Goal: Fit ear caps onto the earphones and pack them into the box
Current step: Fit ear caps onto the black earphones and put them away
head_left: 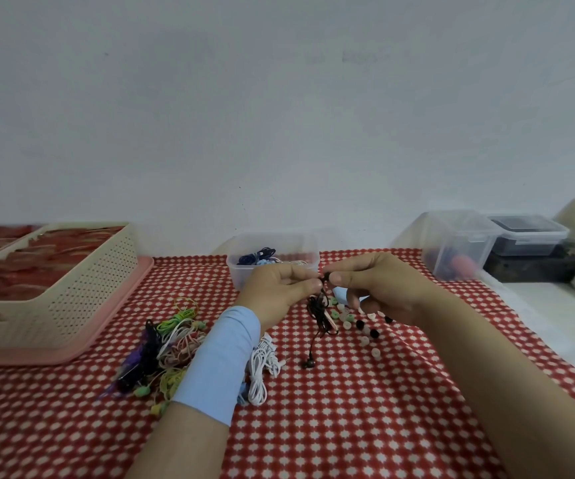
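Left hand (279, 288) pinches one bud of the black earphone (317, 312) at frame centre, and the right hand (379, 288) pinches what looks like a black ear cap (325, 276) against it. Keeping the cap square and rolling it on should seat it. Spare ear caps (358, 323) lie on the desk (348, 409) just below. The box (272, 257) stands behind, with tangled earphones (168, 340) at lower left.

Head camera looks forward and down, close over table (348, 426).

Pinching left hand (276, 288) meets pinching right hand (384, 286).
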{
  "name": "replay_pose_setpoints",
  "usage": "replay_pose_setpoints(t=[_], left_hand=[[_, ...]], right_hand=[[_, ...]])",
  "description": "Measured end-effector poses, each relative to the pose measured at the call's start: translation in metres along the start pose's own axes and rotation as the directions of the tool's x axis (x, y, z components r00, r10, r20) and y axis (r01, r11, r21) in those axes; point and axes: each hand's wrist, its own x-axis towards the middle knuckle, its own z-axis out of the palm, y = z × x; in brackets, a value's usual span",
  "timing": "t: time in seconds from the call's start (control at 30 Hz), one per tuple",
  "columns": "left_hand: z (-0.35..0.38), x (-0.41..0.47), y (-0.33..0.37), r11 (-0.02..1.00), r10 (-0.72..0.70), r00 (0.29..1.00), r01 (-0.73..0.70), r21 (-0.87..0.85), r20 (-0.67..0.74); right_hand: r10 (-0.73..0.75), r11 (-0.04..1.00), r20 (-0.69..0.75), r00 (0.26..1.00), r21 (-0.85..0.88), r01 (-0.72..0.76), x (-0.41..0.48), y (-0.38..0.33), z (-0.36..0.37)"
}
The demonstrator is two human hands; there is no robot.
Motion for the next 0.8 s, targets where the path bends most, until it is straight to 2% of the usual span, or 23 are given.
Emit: replay_pose_setpoints(t=[0.33,0.63,0.8], left_hand=[[-0.0006,-0.0004,0.0011,0.999,0.037,0.999,-0.037,0.015,-0.006],[0.0009,-0.0016,0.0039,0.996,0.014,0.998,-0.009,-0.083,0.057],[-0.0005,-0.0015,0.0022,0.994,0.039,0.998,-0.035,-0.1,0.041]], right_hand=[[0.065,0.993,0.077,0.995,0.094,-0.072,0.0035,0.0038,-0.0034],[0.109,0.962,0.185,0.977,0.229,-0.151,0.0038,0.0042,-0.004],[0.137,0.954,0.184,0.973,0.24,-0.18,0.0043,0.0046,-0.0028]])
